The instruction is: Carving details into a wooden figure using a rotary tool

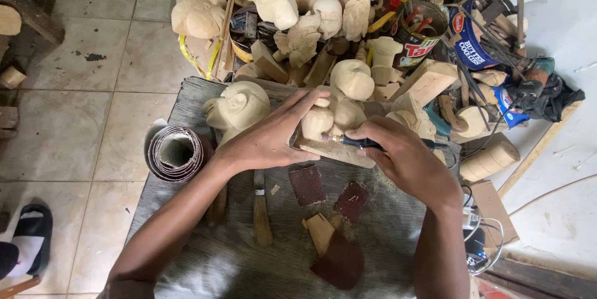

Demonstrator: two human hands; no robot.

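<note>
Pale unpainted wooden figurine (323, 118), rounded lumps on a flat base, sits at the far edge of the grey cloth-covered work surface (205, 255), centre of view. Left hand (267, 140) lies flat on the base, fingers stretched out along the carving's left side, bracing it, not clenched. Right hand (407, 159) is closed around a slim dark pen-shaped rotary tool (357, 143), tip touching the figurine's lower front; exact contact spot is hard to tell, probably between two lumps. A dark cord runs from the tool's back end to the right. Just left of the left hand: a larger pale wooden carved head (239, 107), touching the wrist side. Near edge of the cloth: reddish-brown sandpaper scraps (308, 184), a wooden-handled chisel (260, 209) lying under the left forearm, a small tan wood offcut (320, 232). Left, at the cloth's edge: a roll of sandpaper (177, 151), open end up. Behind the figurine: a heap of unfinished pale wooden carvings (280, 0), wood blocks, tin cans stuffed with tools (423, 31). Floor is beige tile (74, 131); a black-and-white sandal (31, 237) at lower left.
</note>
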